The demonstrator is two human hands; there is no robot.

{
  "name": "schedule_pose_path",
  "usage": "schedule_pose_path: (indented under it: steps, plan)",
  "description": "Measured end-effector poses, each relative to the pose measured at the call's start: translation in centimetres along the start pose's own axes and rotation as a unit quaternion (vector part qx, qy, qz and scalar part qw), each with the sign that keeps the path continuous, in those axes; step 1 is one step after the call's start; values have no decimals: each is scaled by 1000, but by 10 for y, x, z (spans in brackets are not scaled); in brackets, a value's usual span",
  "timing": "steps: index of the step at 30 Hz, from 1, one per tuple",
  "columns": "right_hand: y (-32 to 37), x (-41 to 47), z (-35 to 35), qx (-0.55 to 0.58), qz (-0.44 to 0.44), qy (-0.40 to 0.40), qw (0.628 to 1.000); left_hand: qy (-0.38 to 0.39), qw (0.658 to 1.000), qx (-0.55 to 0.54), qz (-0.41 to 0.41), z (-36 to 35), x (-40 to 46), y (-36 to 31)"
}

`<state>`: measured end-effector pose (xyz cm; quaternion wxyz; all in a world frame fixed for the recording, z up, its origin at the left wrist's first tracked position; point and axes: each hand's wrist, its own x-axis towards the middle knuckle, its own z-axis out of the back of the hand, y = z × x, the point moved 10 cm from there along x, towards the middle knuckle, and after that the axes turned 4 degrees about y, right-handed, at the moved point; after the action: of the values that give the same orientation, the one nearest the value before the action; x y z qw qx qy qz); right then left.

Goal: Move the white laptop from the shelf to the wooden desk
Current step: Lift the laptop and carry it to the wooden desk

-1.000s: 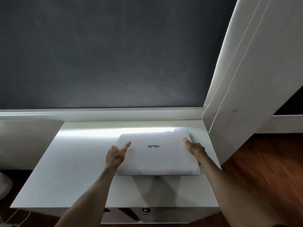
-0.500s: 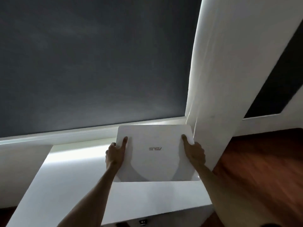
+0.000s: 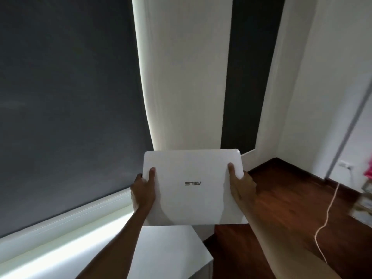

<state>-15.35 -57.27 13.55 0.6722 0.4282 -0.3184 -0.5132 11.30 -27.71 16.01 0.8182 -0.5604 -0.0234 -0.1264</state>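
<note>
Both hands: clamped on the laptop's side edges, thumbs flat on the lid, the other fingers hidden beneath.
Left hand (image 3: 143, 191): grips the left edge, thumb pointing away from the person.
Right hand (image 3: 240, 186): grips the right edge in the same way, thumb near the far right corner.
Laptop (image 3: 192, 188): closed, white, logo upside down to the wearer; held in the air between the two hands, roughly level.
Change: a second ago it lay flat on the shelf with the hands just closing on its sides; half a second ago its far edge was tipping up; now it is wholly clear of the surface.
Shelf (image 3: 173, 250): below and nearer than the hands, its white top bare where the laptop sat.
View: has swung to the right; dark wooden floor (image 3: 281, 208) and a pale cable (image 3: 330, 206) show beyond the right hand.
Desk: not in sight.
Meaning: pick-up looks complete; carrying has begun, and the set-down remains.
</note>
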Motion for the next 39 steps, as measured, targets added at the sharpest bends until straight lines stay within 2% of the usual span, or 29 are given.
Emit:
schedule_pose_path:
  steps: [9,14,19,24,31,39]
  plan:
    - [-85,40,244,34,2,-157,987,165,980,-95,-59,-217,-113,-118]
    - [-145,39,380,25,-39,-253,966,257,958,-97,-89,-337,-205,-177]
    - [-209,33,504,2,-103,-363,926,356,924,-79,-117,-451,-292,-237]
    - [-271,41,586,4,-143,-418,897,421,892,-84,-140,-557,-368,-279]
    - [-344,75,669,8,-185,-451,873,490,852,-91,-158,-698,-458,-318]
    - [-415,112,753,12,-203,-488,849,566,796,-69,-202,-822,-546,-359]
